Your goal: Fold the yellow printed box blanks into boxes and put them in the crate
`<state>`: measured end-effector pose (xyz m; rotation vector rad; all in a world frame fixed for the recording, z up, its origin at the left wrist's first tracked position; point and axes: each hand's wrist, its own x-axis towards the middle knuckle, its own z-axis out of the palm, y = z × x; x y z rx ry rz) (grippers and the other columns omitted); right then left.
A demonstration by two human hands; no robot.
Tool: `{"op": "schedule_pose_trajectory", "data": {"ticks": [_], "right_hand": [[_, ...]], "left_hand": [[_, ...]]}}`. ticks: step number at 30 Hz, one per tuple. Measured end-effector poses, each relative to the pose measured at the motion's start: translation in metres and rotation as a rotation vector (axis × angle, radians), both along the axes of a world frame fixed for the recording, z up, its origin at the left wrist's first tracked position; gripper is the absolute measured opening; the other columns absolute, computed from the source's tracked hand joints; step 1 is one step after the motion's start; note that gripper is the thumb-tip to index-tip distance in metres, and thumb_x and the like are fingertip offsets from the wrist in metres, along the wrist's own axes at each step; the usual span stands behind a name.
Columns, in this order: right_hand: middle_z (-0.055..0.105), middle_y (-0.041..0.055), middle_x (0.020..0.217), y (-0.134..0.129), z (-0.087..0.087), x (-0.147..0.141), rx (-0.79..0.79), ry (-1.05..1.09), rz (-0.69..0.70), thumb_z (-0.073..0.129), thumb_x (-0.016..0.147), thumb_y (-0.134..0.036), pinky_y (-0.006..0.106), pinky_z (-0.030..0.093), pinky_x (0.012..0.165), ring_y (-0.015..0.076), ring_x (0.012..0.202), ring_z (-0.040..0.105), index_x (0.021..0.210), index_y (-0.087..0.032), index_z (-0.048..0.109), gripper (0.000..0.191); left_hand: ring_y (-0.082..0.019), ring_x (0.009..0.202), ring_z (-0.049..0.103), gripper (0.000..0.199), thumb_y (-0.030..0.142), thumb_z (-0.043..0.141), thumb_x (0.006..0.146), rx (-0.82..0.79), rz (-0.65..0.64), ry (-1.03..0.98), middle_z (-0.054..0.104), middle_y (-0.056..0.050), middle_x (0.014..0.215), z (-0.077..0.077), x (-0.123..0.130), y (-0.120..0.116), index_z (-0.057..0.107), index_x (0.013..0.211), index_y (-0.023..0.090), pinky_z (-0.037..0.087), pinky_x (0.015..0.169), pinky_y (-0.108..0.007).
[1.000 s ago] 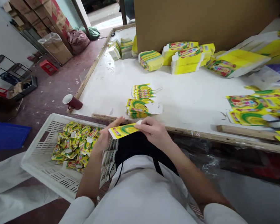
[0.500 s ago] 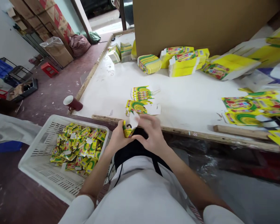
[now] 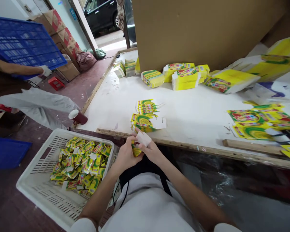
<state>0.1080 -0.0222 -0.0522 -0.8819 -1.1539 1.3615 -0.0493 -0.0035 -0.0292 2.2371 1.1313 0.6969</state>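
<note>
A small yellow and green carton (image 3: pixel 136 150) with a white end flap is held between my two hands at the table's front edge. My left hand (image 3: pixel 126 154) wraps round its body. My right hand (image 3: pixel 151 150) has its fingers closed at the white flap; the fingertips are partly hidden behind it. Just beyond my hands, a fanned pile of flat cartons (image 3: pixel 141 120) lies on the white table (image 3: pixel 193 112), with another row of cartons (image 3: pixel 145 106) behind it. On my left, a white plastic basket (image 3: pixel 26 180) holds many similar cartons (image 3: pixel 87 161).
A maroon mug (image 3: pixel 80 118) stands at the table's left corner. Carton bundles (image 3: pixel 186 79) line the brown cardboard panel (image 3: pixel 195 32). More flat cartons (image 3: pixel 251 119) and a wooden strip (image 3: pixel 251 146) lie right. At left, a person in grey trousers (image 3: pixel 43 104) carries a blue crate (image 3: pixel 26 45).
My right hand has closed in on the carton, and its white flap now sits lower, between my hands. A person carrying a blue crate has come into view at left. My view has tilted up slightly.
</note>
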Motion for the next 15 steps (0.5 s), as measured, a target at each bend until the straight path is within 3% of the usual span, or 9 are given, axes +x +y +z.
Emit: {"op": "schedule_pose_trajectory", "data": {"ticks": [3, 6, 8, 12, 15], "right_hand": [[0.042, 0.0101, 0.16, -0.008, 0.0, 0.002, 0.265, -0.344, 0.041, 0.06, 0.094, -0.033, 0.047, 0.037, 0.12, 0.0269, 0.147, 0.042, 0.141, -0.027, 0.058, 0.048], [0.047, 0.0109, 0.156, -0.012, 0.005, 0.013, 0.372, -0.547, 0.041, 0.053, 0.096, -0.018, 0.044, 0.043, 0.116, 0.0245, 0.142, 0.049, 0.12, -0.025, 0.072, 0.032], [0.051, 0.0132, 0.152, -0.011, 0.012, 0.023, 0.402, -0.626, 0.082, 0.058, 0.093, -0.015, 0.045, 0.043, 0.116, 0.0267, 0.141, 0.05, 0.113, -0.023, 0.075, 0.028], [0.051, 0.0122, 0.152, -0.004, 0.025, 0.035, 0.395, -0.709, 0.266, 0.067, 0.088, -0.013, 0.047, 0.042, 0.116, 0.029, 0.14, 0.05, 0.118, -0.026, 0.075, 0.034], [0.055, 0.0125, 0.148, -0.002, 0.026, 0.024, 0.316, -0.697, 0.208, 0.072, 0.082, -0.012, 0.049, 0.045, 0.113, 0.0308, 0.132, 0.058, 0.104, -0.024, 0.08, 0.026]], "left_hand": [[-0.023, 0.099, 0.068, 0.075, 0.021, 0.072, 0.067, -0.09, 0.022, -0.087, 0.057, -0.011, 0.118, -0.001, -0.001, 0.002, 0.03, 0.129, 0.02, 0.057, 0.082, -0.036], [-0.024, 0.105, 0.066, 0.082, 0.018, 0.074, 0.061, -0.122, 0.074, -0.082, 0.057, -0.011, 0.118, 0.005, -0.004, 0.003, 0.031, 0.13, 0.02, 0.056, 0.089, -0.038], [-0.022, 0.102, 0.067, 0.08, 0.019, 0.077, 0.062, -0.153, 0.074, -0.04, 0.061, -0.006, 0.111, 0.012, -0.007, 0.003, 0.036, 0.13, 0.022, 0.056, 0.089, -0.037], [-0.023, 0.104, 0.068, 0.082, 0.021, 0.076, 0.067, -0.131, -0.016, 0.04, 0.066, -0.006, 0.113, 0.022, -0.008, 0.003, 0.036, 0.138, 0.024, 0.056, 0.091, -0.037], [-0.025, 0.115, 0.065, 0.08, 0.014, 0.071, 0.067, -0.034, -0.039, 0.085, 0.064, -0.009, 0.123, 0.021, -0.004, 0.002, 0.038, 0.138, 0.023, 0.054, 0.097, -0.039]]}}
